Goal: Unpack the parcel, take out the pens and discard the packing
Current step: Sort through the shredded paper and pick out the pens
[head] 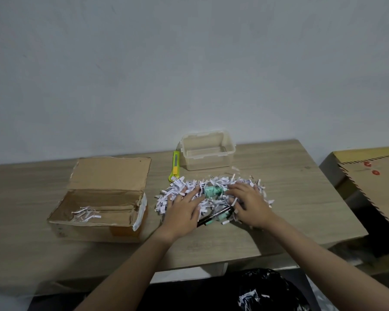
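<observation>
Sifting thru the shredded paper [211, 194] now — pens [213, 190] poking out mid-pile, a green-and-white bundle w/ a dark-barrelled one [213, 215] lying slantwise at the near edge, half under scraps. Exact pen count? Can't tell, too much buried.

Left hand [185, 209] lies flat on the near-left part of the heap, fingers spread wide, gripping nothing. Right hand [249, 204] sits on the right side, fingers splayed and lightly curled into the shreds, tips just beside the green bundle; nothing pinched that I can see.

Step in hand, I'd say: part the paper and free the pens. Best way imo — sweep both palms outward to bare the barrels, then pinch each pen by its body, lift straight up, give a shake so strips drop off. Don't rake toward the table [290, 198] edge; shreds scatter easy and the pile's already near the front.

Moving outward: clear plastic tub [208, 153] behind the pile, lid off, looks empty — likely spot for pens. Yellow-green box cutter [175, 164] just left of the tub, its tip touching the shreds; keep fingers off that end. Cardboard parcel [99, 205] well to the left, flaps open, only a few strips left inside. Black bin bag [267, 288] below the table edge, some shreds in it already — packing goes there. Another box [373, 182] far right, untouched.
</observation>
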Demonstrator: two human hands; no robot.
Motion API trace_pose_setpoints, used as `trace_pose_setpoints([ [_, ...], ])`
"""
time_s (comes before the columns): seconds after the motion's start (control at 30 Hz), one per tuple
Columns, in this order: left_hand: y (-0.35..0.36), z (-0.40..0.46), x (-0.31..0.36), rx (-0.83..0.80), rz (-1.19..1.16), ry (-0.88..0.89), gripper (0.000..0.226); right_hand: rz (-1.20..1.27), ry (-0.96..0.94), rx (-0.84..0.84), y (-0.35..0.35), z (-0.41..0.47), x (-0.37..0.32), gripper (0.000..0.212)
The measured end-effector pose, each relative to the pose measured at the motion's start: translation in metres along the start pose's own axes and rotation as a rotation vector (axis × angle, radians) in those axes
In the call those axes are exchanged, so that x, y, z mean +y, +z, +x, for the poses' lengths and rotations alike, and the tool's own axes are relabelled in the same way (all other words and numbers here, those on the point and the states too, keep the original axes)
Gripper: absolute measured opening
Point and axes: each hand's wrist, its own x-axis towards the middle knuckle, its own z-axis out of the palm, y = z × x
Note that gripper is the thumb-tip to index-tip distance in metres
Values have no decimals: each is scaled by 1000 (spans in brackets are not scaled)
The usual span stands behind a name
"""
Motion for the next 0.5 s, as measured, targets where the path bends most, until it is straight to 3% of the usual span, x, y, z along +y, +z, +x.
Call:
trace_pose_setpoints([
  [0.2, -16, -10, -14, 102, -59, -51, 44, -4, 7, 25, -15, -2, 15, 45],
  [0.33, -24, -18, -2, 210, -94, -39, 43, 28, -36, 103, -24, -3, 4, 59],
  [0.5, -15, -21, 1, 65, 64, -32, 46, -81, -168, 16, -17, -11, -2, 62],
])
